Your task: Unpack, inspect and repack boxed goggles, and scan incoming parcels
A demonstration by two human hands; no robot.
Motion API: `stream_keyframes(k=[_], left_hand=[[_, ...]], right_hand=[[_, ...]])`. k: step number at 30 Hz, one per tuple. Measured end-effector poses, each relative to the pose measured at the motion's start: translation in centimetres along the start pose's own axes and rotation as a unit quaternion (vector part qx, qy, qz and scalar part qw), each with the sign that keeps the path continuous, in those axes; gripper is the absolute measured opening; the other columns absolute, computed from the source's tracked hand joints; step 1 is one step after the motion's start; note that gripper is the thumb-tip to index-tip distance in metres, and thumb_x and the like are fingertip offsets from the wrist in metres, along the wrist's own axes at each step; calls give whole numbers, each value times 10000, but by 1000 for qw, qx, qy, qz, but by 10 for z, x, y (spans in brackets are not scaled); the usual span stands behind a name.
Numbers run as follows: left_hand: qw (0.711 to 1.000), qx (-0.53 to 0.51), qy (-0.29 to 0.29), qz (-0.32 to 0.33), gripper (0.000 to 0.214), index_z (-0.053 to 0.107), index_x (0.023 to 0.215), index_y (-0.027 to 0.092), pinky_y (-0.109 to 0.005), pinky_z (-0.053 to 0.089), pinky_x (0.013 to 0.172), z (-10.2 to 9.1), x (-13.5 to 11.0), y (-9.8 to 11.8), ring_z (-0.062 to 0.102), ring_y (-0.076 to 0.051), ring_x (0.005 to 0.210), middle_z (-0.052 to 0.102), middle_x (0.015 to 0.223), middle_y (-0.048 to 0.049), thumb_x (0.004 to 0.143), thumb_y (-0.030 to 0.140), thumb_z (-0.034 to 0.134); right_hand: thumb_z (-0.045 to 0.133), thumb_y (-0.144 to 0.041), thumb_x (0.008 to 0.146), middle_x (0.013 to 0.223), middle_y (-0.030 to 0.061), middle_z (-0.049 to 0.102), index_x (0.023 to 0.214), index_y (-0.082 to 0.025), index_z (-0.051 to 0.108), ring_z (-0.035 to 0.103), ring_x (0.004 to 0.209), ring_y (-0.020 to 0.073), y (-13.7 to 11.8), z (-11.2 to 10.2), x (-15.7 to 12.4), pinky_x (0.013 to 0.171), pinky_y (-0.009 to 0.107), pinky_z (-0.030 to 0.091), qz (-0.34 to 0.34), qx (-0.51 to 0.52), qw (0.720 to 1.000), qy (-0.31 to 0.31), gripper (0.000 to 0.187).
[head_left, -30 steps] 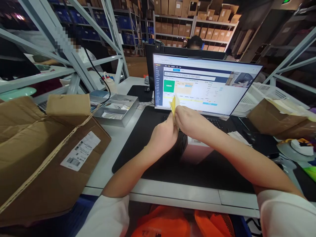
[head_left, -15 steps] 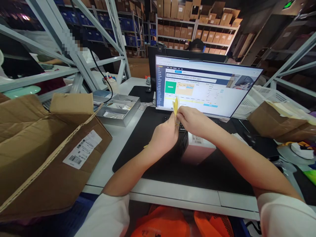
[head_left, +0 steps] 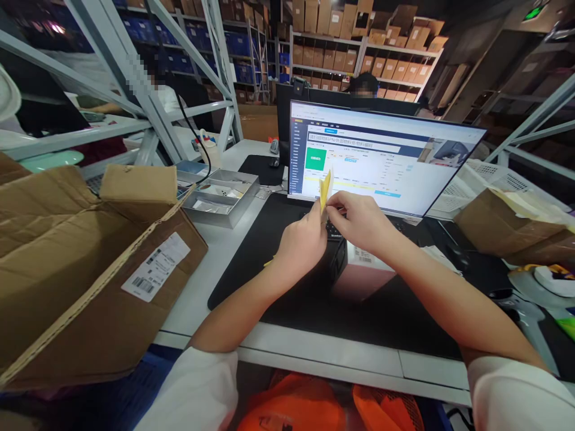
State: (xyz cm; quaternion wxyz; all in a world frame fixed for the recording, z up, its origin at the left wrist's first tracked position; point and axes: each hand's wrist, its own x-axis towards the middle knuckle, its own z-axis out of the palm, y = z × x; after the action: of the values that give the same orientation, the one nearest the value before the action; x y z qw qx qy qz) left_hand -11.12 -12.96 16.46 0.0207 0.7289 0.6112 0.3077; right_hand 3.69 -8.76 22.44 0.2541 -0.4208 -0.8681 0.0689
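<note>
A narrow piece of yellow label paper [head_left: 324, 190], with a white layer along its right side, stands upright before the screen. My left hand [head_left: 302, 242] is closed around its lower end. My right hand [head_left: 362, 220] is closed in a pinch at its right edge, fingertips close to those of the left; exactly what they grip is partly hidden. Below the right hand, a box with a white top and pinkish side [head_left: 363, 276] rests on the black desk mat [head_left: 278, 293]. A printed barcode shows on the box's top. Behind the hands lies a partly covered black keyboard [head_left: 335, 231].
A lit monitor [head_left: 377, 167] stands behind the hands. At left are a large open cardboard box [head_left: 175, 305] and a grey divided tray [head_left: 233, 218]. To the right sit another carton [head_left: 503, 224] and white baskets [head_left: 489, 173]. Metal frame bars rise on both sides.
The yellow paper and its white layer look more spread apart at the top. My right fingers have shifted slightly away from the left. An orange panel has gone from the screen.
</note>
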Motion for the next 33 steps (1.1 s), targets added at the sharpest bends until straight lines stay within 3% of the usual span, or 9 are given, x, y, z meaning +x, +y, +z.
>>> stream_keyframes(k=[5,12,18,22,25,28,30,33], left_hand=[[999,28,20,-12,563,375,1540,90,-360,565,785,6,0,0,757,-311,972,738,1190,-187,997,198,472],[999,31,19,-20,605,345,1572,95,-364,560,774,14,4,-2,764,-308,923,743,1184,-190,995,227,471],[1000,5,27,-7,587,378,1552,94,-386,559,778,11,4,-5,757,-339,940,748,1185,-177,991,233,479],[998,-3,61,-10,569,410,1531,101,-378,558,817,4,8,-12,750,-331,983,736,1218,-182,979,224,477],[994,-51,90,-36,534,516,1457,126,-381,558,875,-2,25,-38,737,-324,1031,743,1209,-168,929,206,516],[975,-179,85,-97,424,678,1240,140,-362,566,910,0,52,-86,727,-302,1060,754,1200,-135,824,181,610],[943,-279,56,-172,400,708,1151,128,-350,583,884,10,70,-120,743,-282,998,770,1159,-122,758,153,636],[923,-308,45,-225,415,699,1125,75,-368,604,817,31,88,-160,752,-297,942,767,1132,-165,722,139,622]], right_hand=[[511,-250,969,966,67,753,978,-177,717,678,879,222,-11,12,-2,767,307,433,37,-42,998,42,218],[466,-310,975,830,126,721,887,-172,708,641,722,260,-23,15,2,643,341,368,96,-179,979,28,292],[509,-297,925,804,79,712,842,-187,681,626,713,226,-17,17,6,630,317,347,64,-138,987,47,220],[566,-272,869,820,36,728,811,-198,674,639,731,201,1,3,-4,678,298,392,49,-79,992,81,143],[576,-224,848,860,37,745,832,-195,690,659,766,200,29,-19,-25,712,294,414,44,-99,991,74,119],[578,-207,847,845,42,744,836,-202,703,655,758,202,58,-38,-52,697,299,405,4,-170,985,-24,126],[568,-187,853,816,54,733,821,-198,704,641,733,200,68,-45,-67,666,302,386,-23,-223,970,-90,140],[544,-167,891,800,90,710,784,-171,692,625,725,203,70,-47,-78,652,306,376,-72,-280,945,-152,183]])
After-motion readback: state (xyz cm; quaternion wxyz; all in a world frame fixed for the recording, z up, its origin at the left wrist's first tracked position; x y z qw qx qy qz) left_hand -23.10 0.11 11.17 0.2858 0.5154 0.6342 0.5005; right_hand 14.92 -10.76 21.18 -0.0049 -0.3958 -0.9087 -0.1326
